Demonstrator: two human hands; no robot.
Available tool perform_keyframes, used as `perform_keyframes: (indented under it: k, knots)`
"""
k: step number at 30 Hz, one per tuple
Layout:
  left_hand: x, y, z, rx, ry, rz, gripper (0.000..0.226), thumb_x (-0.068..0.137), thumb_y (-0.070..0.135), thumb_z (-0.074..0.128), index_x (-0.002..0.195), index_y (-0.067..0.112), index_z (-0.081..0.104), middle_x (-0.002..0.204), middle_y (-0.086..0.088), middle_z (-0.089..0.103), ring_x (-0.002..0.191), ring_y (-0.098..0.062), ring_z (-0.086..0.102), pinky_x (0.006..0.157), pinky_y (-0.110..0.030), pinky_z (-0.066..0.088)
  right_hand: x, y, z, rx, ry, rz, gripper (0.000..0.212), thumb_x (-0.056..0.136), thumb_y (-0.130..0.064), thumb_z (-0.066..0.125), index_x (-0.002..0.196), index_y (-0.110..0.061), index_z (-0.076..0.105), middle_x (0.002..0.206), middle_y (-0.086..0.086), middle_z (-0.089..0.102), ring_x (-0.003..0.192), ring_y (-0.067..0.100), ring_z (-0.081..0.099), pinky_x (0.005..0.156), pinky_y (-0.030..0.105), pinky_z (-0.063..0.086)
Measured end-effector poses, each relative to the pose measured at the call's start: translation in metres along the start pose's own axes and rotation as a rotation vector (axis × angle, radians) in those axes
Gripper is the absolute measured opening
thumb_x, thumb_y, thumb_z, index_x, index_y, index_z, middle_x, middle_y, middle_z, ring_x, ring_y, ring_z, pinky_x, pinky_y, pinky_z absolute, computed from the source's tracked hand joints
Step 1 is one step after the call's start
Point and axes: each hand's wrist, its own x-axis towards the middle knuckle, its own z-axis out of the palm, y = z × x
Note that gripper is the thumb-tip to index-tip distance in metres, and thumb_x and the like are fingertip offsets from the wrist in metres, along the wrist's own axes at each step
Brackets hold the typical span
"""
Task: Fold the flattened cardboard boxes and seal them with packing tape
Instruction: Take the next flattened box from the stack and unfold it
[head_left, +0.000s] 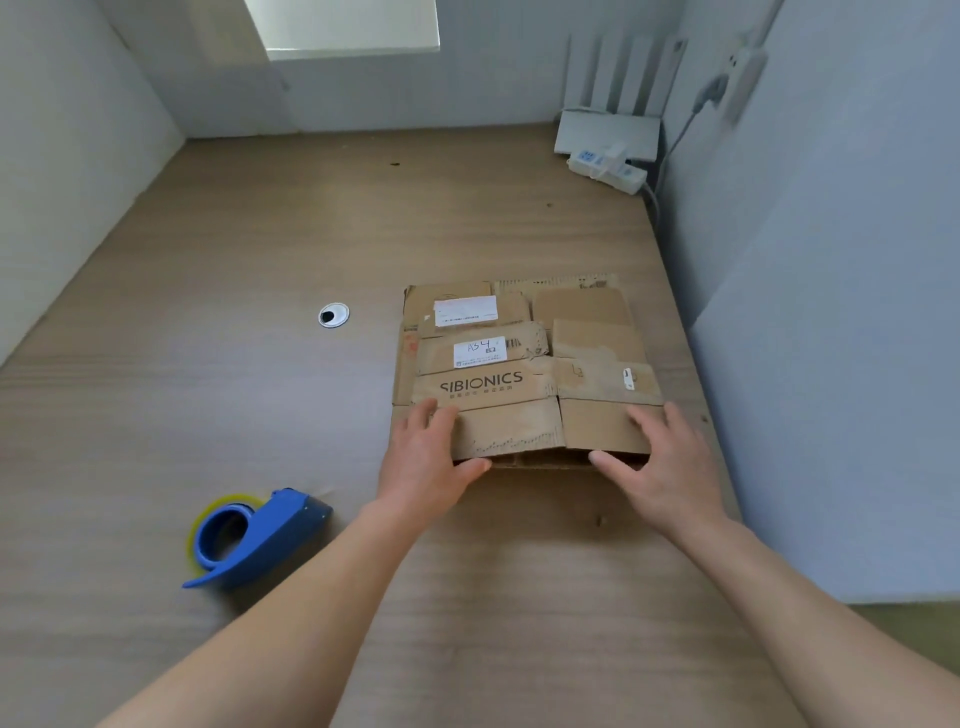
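Start stage: left hand (426, 457) and right hand (667, 465) grip flattened brown cardboard box (602, 426) by near edge; nothing folded, blue tape dispenser (260, 535) untouched.

To your left, open desk (208, 291) gives passage, except at the tape dispenser (249, 535); the partition (831, 364) blocks your right.

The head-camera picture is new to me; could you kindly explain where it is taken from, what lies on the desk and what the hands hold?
There is no machine: a camera worn on a person's head looks forward and down at their bare hands. On the wooden desk lies a stack of flattened brown cardboard boxes. The left hand and the right hand each grip its near edge, fingers on top, thumb at the edge. A blue tape dispenser with a yellowish roll lies untouched to the left.
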Motion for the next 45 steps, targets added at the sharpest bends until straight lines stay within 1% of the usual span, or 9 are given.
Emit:
perform_keyframes:
  k: [9,13,19,24,30,33,38,42,45]
  knots:
    - [-0.041,-0.006,-0.047,-0.116,0.169,0.093,0.014,0.092,0.031,0.058,0.101,0.023,0.051,0.117,0.002,0.053,0.097,-0.025,0.052,0.077,-0.035,0.046,-0.049,-0.022,-0.023,0.174,0.284,-0.155,0.029,0.088,-0.012,0.072,0.116,-0.008,0.070,0.121,0.009,0.065,0.114,0.032,0.058,0.095,0.035,0.043]
    - [-0.053,-0.006,-0.094,-0.230,0.247,-0.029,0.018,0.082,0.037,0.070,0.085,0.026,0.056,0.097,0.007,0.054,0.082,-0.019,0.051,0.070,-0.030,0.036,-0.067,-0.048,-0.058,0.142,0.333,-0.086,0.009,0.090,-0.030,0.068,0.095,-0.028,0.075,0.089,-0.007,0.070,0.086,0.023,0.062,0.071,0.034,0.047]
    - [-0.068,-0.015,-0.152,-0.602,0.220,-0.232,0.029,0.066,0.018,0.080,0.086,0.024,0.059,0.085,0.004,0.061,0.076,-0.019,0.060,0.059,-0.029,0.048,-0.092,-0.070,-0.095,0.024,0.110,-0.026,0.040,0.091,-0.047,0.056,0.063,-0.019,0.058,0.057,-0.001,0.059,0.062,0.018,0.059,0.056,0.036,0.044]
    - [-0.096,-0.023,-0.136,-0.432,-0.090,-0.214,0.011,0.074,0.021,0.078,0.073,0.018,0.068,0.071,-0.003,0.067,0.070,-0.020,0.064,0.057,-0.028,0.051,-0.110,-0.080,-0.078,0.001,-0.039,0.004,0.050,0.094,-0.039,0.056,0.052,-0.014,0.045,0.049,0.002,0.056,0.059,0.022,0.066,0.060,0.034,0.048]
    - [-0.127,-0.016,-0.101,-0.243,-0.021,-0.175,0.032,0.084,0.051,0.068,0.076,0.023,0.054,0.071,0.003,0.060,0.066,-0.012,0.058,0.051,-0.026,0.042,-0.135,-0.074,-0.049,-0.097,-0.106,0.045,0.020,0.081,-0.024,0.063,0.075,-0.024,0.044,0.069,-0.002,0.057,0.064,0.016,0.057,0.048,0.028,0.033]
    - [-0.137,-0.012,-0.090,-0.298,-0.005,-0.148,0.030,0.092,0.046,0.060,0.076,0.022,0.055,0.069,0.000,0.062,0.066,-0.016,0.065,0.063,-0.037,0.059,-0.141,-0.071,-0.047,-0.141,-0.112,0.008,0.027,0.074,-0.016,0.062,0.080,-0.028,0.038,0.072,-0.003,0.059,0.064,0.015,0.055,0.047,0.030,0.036]
    - [-0.142,-0.008,-0.080,-0.484,0.067,-0.190,0.024,0.098,0.038,0.054,0.082,0.021,0.055,0.078,-0.004,0.065,0.070,-0.019,0.069,0.070,-0.042,0.062,-0.149,-0.068,-0.047,0.017,-0.135,-0.040,0.040,0.071,-0.005,0.068,0.078,-0.030,0.038,0.073,-0.003,0.056,0.063,0.012,0.052,0.046,0.024,0.032]
    - [-0.139,-0.012,-0.076,-0.619,0.037,-0.206,0.014,0.097,0.034,0.057,0.089,0.023,0.057,0.088,-0.001,0.068,0.081,-0.019,0.069,0.077,-0.045,0.060,-0.159,-0.061,-0.053,0.181,-0.360,-0.142,0.025,0.075,-0.053,0.070,0.090,-0.037,0.058,0.108,-0.021,0.063,0.093,0.002,0.060,0.069,0.018,0.046]
    - [-0.141,-0.021,-0.072,-0.725,-0.047,-0.198,0.008,0.096,0.033,0.057,0.095,0.025,0.057,0.095,0.002,0.070,0.081,-0.013,0.071,0.081,-0.045,0.059,-0.164,-0.056,-0.055,0.258,-0.529,-0.181,0.063,0.067,-0.083,0.049,0.111,-0.041,0.066,0.141,-0.025,0.046,0.127,-0.001,0.045,0.099,0.029,0.036]
